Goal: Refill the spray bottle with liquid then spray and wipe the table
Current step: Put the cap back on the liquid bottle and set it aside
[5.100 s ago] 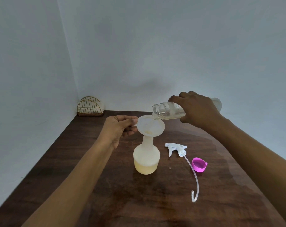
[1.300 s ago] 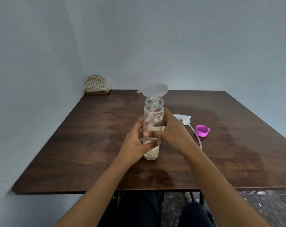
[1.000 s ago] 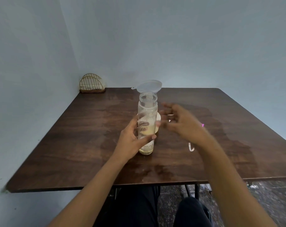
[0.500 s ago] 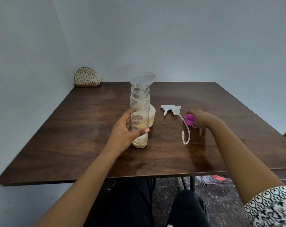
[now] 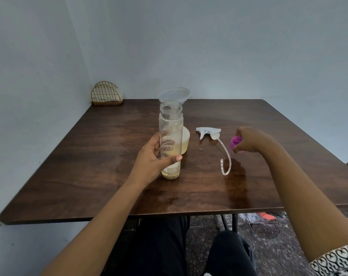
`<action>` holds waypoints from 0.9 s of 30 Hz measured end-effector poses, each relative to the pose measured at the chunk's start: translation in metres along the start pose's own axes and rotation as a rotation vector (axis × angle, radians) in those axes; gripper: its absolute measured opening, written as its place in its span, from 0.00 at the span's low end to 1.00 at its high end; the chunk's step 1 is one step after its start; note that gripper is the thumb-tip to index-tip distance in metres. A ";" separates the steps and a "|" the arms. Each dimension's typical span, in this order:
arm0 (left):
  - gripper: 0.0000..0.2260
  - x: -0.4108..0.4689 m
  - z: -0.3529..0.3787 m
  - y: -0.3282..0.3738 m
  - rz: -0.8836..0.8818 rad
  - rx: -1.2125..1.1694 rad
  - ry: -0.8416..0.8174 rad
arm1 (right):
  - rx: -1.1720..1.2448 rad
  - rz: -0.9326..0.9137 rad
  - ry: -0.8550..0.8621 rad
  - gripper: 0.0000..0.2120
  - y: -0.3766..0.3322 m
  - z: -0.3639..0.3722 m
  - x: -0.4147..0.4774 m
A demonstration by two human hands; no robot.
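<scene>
A tall clear bottle (image 5: 170, 124) stands upright and uncapped on the dark wooden table (image 5: 101, 156), nearly empty with a little yellowish liquid at the bottom. My left hand (image 5: 153, 158) grips its lower half. Behind it stands the pale spray bottle (image 5: 186, 141) holding yellow liquid, mostly hidden, with a translucent funnel (image 5: 174, 94) in its neck. The white trigger spray head (image 5: 208, 132) with its curved dip tube lies on the table to the right. Further right, my right hand (image 5: 252, 139) pinches the pink cap (image 5: 235, 142), lifted just off the table.
A gold wire napkin holder (image 5: 106, 94) sits at the table's far left corner against the wall. Wet patches darken the table's right half. My legs and a dark speckled floor show below the near table edge.
The clear bottle went from pouring into the funnel to standing upright. My right hand let go of it, reached right and picked up the pink cap. My left hand keeps hold of the bottle.
</scene>
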State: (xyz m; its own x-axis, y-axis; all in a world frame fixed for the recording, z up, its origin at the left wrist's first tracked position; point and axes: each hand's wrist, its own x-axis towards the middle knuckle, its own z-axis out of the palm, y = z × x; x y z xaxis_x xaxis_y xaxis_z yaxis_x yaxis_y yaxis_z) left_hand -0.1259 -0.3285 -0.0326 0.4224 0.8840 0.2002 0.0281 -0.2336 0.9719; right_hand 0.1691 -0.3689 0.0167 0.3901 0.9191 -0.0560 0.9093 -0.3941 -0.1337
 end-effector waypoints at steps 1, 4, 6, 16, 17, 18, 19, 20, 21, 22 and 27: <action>0.32 0.000 0.000 0.000 0.002 0.001 0.001 | 0.066 -0.012 0.040 0.18 -0.004 -0.009 -0.005; 0.33 0.000 0.000 0.000 0.009 0.012 -0.007 | 0.313 -0.136 0.117 0.23 -0.024 -0.040 -0.025; 0.33 0.000 -0.001 -0.001 0.000 0.004 -0.009 | 0.538 -0.245 0.147 0.21 -0.045 -0.062 -0.043; 0.38 0.001 -0.002 -0.002 -0.023 -0.023 -0.036 | 1.216 -0.527 0.196 0.14 -0.119 -0.095 -0.069; 0.38 0.001 -0.002 -0.002 -0.024 -0.026 -0.035 | 1.209 -0.540 0.202 0.14 -0.123 -0.093 -0.068; 0.38 0.001 -0.002 -0.002 -0.026 -0.032 -0.034 | 1.180 -0.546 0.200 0.14 -0.126 -0.092 -0.066; 0.38 0.001 -0.002 -0.003 -0.026 -0.038 -0.034 | 1.124 -0.551 0.187 0.15 -0.127 -0.091 -0.065; 0.38 0.001 -0.003 -0.003 -0.024 -0.040 -0.036 | 1.045 -0.557 0.160 0.16 -0.128 -0.090 -0.065; 0.37 0.002 -0.003 -0.004 -0.020 -0.034 -0.041 | 0.949 -0.568 0.126 0.19 -0.129 -0.090 -0.064; 0.37 0.002 -0.003 -0.004 -0.015 -0.023 -0.045 | 0.848 -0.581 0.095 0.23 -0.130 -0.091 -0.065; 0.38 0.003 -0.004 -0.003 -0.008 -0.006 -0.046 | 0.521 -0.666 -0.042 0.23 -0.139 -0.107 -0.065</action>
State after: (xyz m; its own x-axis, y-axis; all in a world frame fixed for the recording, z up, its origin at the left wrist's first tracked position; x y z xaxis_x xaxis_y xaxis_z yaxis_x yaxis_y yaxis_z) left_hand -0.1281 -0.3231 -0.0348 0.4629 0.8664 0.1870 0.0262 -0.2243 0.9742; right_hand 0.0330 -0.3736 0.1451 -0.2187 0.9625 0.1605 0.7602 0.2712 -0.5904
